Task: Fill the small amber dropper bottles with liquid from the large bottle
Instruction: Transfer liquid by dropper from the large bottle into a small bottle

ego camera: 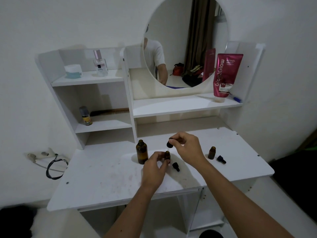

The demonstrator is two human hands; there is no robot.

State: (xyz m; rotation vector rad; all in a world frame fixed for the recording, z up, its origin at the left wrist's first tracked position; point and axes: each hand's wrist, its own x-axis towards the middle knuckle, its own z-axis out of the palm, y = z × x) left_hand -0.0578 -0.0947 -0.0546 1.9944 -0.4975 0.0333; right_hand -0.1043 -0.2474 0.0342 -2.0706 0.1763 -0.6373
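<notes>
Centre frame: your left hand [155,166] grips a small amber bottle [167,155] | your right hand [186,146] pinches a dropper [169,144] just above its mouth | large bottle [142,154] open, left | second small bottle [212,152] right, uncapped, fill level unreadable | likely mid-task.

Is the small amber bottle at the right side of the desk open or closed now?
Open. The small amber bottle stands upright with a bare neck, and a black dropper cap lies on the desk beside it.
</notes>
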